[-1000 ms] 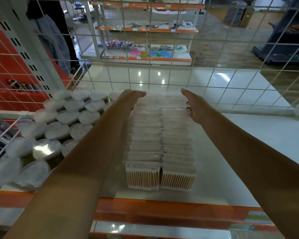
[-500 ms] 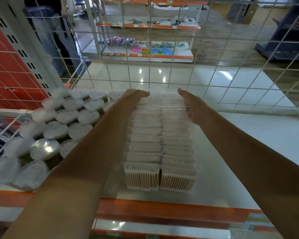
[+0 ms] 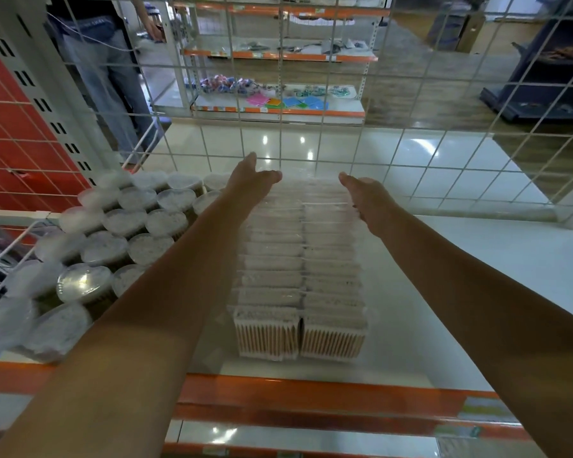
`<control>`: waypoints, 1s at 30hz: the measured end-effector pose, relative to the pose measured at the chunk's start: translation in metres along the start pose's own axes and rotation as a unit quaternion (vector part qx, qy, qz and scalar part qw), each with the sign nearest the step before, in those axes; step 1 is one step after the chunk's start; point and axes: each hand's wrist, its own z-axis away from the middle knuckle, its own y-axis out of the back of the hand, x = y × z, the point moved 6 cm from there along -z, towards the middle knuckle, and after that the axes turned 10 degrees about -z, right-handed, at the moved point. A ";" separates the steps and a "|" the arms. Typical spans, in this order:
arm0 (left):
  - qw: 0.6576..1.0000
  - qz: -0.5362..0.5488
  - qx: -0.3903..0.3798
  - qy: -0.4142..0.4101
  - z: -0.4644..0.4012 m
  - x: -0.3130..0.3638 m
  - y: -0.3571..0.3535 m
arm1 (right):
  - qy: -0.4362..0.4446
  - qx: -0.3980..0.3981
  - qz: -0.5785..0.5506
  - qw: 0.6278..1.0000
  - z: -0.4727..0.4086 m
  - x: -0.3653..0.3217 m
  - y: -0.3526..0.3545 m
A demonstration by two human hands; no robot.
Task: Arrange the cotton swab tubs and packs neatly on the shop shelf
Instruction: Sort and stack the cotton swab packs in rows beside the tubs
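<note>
Both arms reach over the white shelf (image 3: 477, 276) to the far end of the cotton swab packs (image 3: 300, 276), which lie in 2 straight rows from the orange front edge (image 3: 311, 391) back toward the wire mesh panel (image 3: 411, 127). The left hand (image 3: 250, 180) is at the far left corner of the rows, with its fingers stretched forward and relaxed — it holds nothing, and I cannot tell if it touches the plastic. The right hand (image 3: 364, 196) is at the far right corner, its fingers straight along the side of the last packs; it seems to rest against them, not to pinch them.

The 2 nearest packs stand upright and show the wooden sticks through clear wrap. Just to the left of the rows, the round cotton swab tubs (image 3: 113, 239) with clear lids stand close together in several rows, partly hidden by the left forearm.

Behind the mesh — a glossy tiled floor (image 3: 262, 140), another shelf unit (image 3: 278, 104) with small coloured goods, and a standing person (image 3: 103, 61) in jeans.
</note>
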 end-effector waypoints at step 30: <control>0.852 -0.454 -0.151 -0.212 0.163 -0.025 -0.032 | 0.280 -0.246 0.478 0.795 0.190 0.001 -0.033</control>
